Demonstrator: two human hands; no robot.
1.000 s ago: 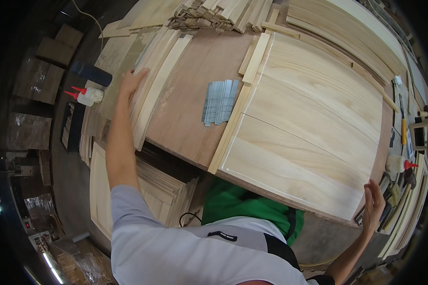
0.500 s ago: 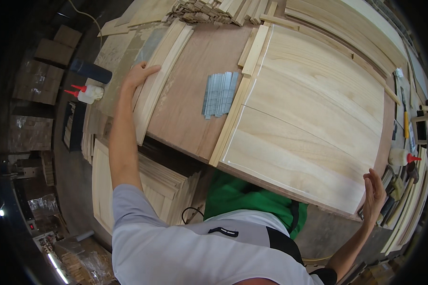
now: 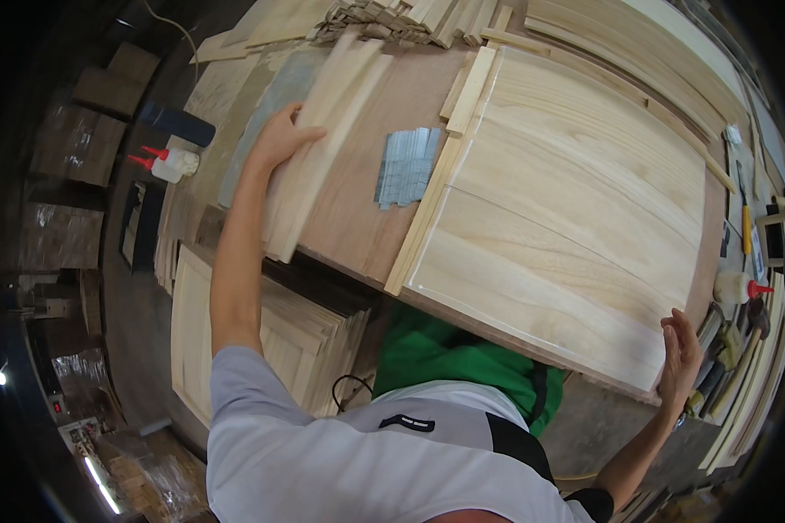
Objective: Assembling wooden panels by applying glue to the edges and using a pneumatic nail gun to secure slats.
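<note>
The left hand rests at the left edge of a set of long wooden strips lying on the left part of the bench. Its thumb lies across them, apart from the fingers, an arrangement apparently suited to pushing them sideways together; the strips are blurred, and whether they are pinched cannot be told. To the right lies a broad wooden panel, bearing a thin white line, probably glue, inside its left and near edges. A narrow batten runs along the left edge, perhaps as a stop. The right hand is loosely bent with the fingers parted, holding nothing, at the panel's near right corner, seemingly to steady it; contact cannot be confirmed. A bundle of blue-grey strips stands in the way between wooden strips and panel, the batten forming a second barrier. Piled slats occupy the far side. Red-tipped bottles stand at the left; another red-tipped bottle and a yellow-handled tool lie at the right.
</note>
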